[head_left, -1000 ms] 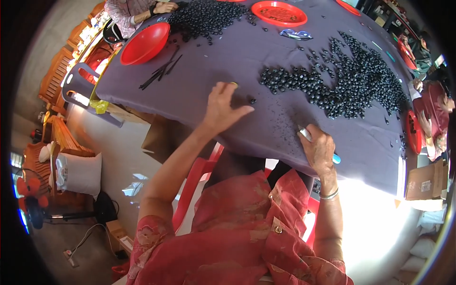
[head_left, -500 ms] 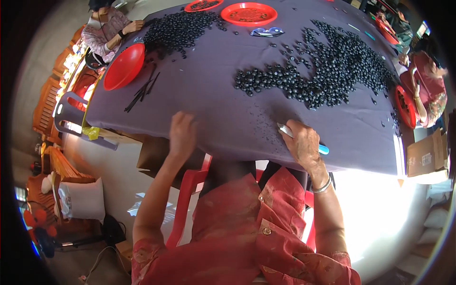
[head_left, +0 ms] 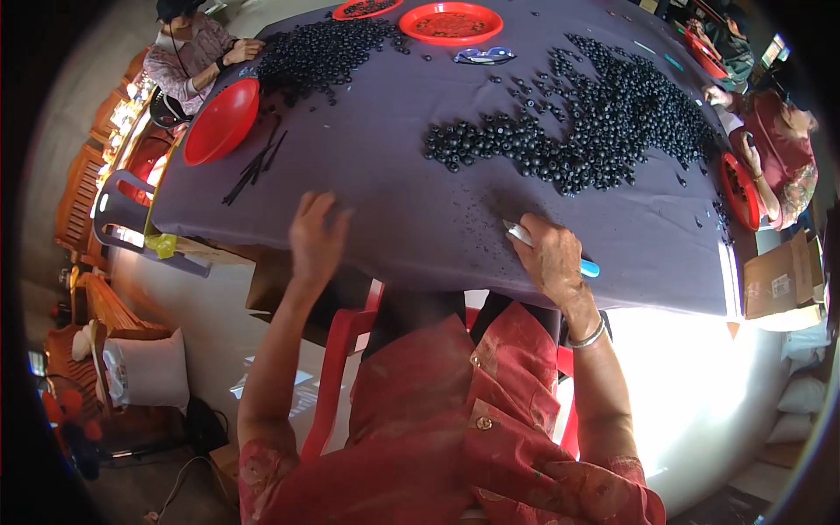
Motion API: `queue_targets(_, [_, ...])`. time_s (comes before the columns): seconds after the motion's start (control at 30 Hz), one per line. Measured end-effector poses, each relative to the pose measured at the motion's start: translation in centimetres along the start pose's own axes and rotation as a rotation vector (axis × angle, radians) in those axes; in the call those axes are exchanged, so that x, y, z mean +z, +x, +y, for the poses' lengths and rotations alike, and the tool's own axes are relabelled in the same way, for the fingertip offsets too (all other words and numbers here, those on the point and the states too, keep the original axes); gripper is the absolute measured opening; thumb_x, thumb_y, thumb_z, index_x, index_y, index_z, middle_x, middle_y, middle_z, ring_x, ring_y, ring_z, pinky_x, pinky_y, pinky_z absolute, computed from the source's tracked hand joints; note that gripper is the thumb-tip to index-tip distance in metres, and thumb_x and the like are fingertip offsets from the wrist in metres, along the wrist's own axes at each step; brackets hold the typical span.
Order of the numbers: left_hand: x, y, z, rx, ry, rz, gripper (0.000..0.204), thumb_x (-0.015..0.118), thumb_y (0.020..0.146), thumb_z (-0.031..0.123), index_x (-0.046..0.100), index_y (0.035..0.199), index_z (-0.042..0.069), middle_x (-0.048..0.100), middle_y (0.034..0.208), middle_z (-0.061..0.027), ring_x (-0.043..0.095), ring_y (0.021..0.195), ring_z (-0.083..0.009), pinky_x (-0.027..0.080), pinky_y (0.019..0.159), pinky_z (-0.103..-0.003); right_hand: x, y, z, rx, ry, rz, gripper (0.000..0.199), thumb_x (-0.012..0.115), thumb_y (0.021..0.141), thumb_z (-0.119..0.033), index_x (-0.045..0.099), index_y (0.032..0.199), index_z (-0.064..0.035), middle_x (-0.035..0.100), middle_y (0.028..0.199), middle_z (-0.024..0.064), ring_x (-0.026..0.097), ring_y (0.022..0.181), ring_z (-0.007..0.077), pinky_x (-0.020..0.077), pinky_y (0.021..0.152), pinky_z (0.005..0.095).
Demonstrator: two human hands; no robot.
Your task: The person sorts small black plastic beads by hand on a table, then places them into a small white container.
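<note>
My left hand hovers over the table's near edge, fingers apart and slightly blurred, with nothing visible in it. My right hand is closed around a knife; its blue handle end sticks out on one side and its pale, short blade on the other. Dark crumbs lie scattered on the purple tablecloth just left of the blade. Beyond my right hand spreads a large heap of small, round, shiny black pieces, nuts or fruits whose kind I cannot make out.
Another black heap lies far left beside a person. A tilted red bowl, dark sticks, glasses and a red tray are on the table. Another person sits right, above a cardboard box.
My left hand has moved slightly left and away from me, and its fingers have spread. My right hand keeps hold of the knife in nearly the same place. The view has shifted slightly.
</note>
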State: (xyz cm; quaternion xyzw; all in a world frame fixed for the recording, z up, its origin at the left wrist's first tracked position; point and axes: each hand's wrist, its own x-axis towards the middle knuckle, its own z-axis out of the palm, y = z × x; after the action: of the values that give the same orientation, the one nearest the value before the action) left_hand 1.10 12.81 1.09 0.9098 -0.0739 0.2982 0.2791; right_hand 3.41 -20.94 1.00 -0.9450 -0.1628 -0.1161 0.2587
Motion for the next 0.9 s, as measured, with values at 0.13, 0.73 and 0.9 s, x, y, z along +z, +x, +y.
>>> queue_targets(0.13, [6.2,5.4,4.1,0.123,-0.111,-0.104,0.039,0.068,0.082,0.019,0.054,0.113,0.0,0.052,0.111,-0.0143,0.053,0.1,-0.0312,0.045,0.084,-0.037,-0.2,-0.3,0.0,-0.008,0.006,0.016,0.016,0.07,0.076,-0.014,0.057,0.08,-0.0054,0.063,0.074,0.0158,0.061,0.07,0.039,0.0475,0.058,0.0451])
queue_targets(0.73, [18.3,11.8,7.8,0.2,0.151,-0.421,0.046,0.049,0.091,0.044,0.053,0.123,0.011,0.052,0.12,-0.0081,0.046,0.115,-0.0274,0.035,0.099,-0.043,-0.2,0.1,0.4,-0.045,0.007,-0.026,0.018,0.068,0.073,-0.01,0.055,0.085,-0.0075,0.062,0.08,0.0122,0.062,0.072,0.037,0.0498,0.06,0.0466])
queue_targets(0.9, [18.3,9.7,10.1,0.231,0.176,-0.352,0.047,0.055,0.088,0.042,0.052,0.123,0.01,0.052,0.116,-0.0082,0.048,0.111,-0.0278,0.037,0.097,-0.043,0.2,-0.1,0.3,-0.04,-0.008,-0.015,0.018,0.068,0.073,-0.01,0.056,0.085,-0.0076,0.062,0.081,0.0116,0.062,0.072,0.0364,0.0505,0.06,0.0459])
